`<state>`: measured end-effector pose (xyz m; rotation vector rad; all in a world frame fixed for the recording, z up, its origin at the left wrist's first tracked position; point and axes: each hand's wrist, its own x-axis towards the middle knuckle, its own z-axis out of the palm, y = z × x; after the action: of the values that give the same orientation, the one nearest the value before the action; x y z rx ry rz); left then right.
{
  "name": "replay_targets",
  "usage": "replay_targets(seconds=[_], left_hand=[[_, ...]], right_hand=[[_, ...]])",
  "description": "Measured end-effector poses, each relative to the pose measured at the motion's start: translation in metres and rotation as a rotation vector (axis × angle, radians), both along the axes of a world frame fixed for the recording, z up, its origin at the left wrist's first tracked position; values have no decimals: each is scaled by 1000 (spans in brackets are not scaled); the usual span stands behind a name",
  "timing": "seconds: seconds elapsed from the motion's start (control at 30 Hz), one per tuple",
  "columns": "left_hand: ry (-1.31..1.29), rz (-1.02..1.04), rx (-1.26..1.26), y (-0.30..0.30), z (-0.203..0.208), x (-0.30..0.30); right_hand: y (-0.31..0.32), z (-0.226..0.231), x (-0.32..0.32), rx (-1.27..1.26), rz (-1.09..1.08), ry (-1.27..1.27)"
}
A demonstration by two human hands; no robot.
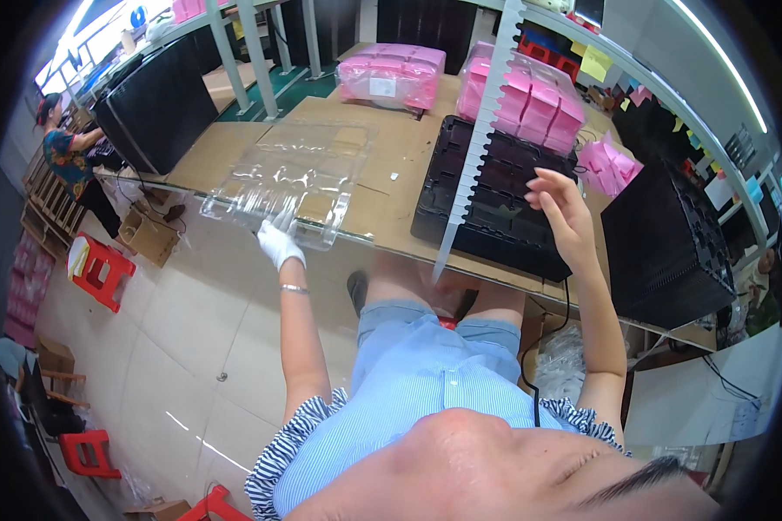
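Observation:
My left hand [279, 240], in a white glove, grips the near edge of a clear plastic blister tray [288, 178] that lies on the cardboard-covered table [391, 165] and overhangs its front edge. My right hand [558, 208] is bare, fingers loosely spread, hovering over a black compartment tray [495, 195] and holding nothing. Behind that tray sits a wrapped block of pink boxes [530, 100].
A second wrapped pink bundle [391, 74] lies at the table's far side. A stack of black trays [665, 247] stands to the right, more black trays [156, 108] to the left. Another person [65, 156] works at far left. Red stools [100, 269] stand on the tiled floor.

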<state>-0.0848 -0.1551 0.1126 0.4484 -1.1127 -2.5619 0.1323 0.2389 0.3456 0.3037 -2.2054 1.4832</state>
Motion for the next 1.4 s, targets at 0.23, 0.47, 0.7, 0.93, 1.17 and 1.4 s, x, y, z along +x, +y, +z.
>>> replay_targets(seconds=[0.23,0.47,0.7,0.93,1.17,1.4], left_hand=[[-12,492,-1633,69,46,-16],[626,-351,-2195,59,30,-23],[411,-227,-2074,140,30,-5],[765,-351,-1295,156,87,-11],[726,-1052,-932,223,148,25],[167,-1126,-411,215,163,63]], right_hand=[[37,-40,44,-134,-298,-26],[53,-70,48,-194,-351,-163],[-3,-80,-23,-254,-291,-237],[-6,-87,-60,-265,-307,-249],[-38,-107,-55,156,-396,-256],[-55,-109,-45,-179,-452,-202]])
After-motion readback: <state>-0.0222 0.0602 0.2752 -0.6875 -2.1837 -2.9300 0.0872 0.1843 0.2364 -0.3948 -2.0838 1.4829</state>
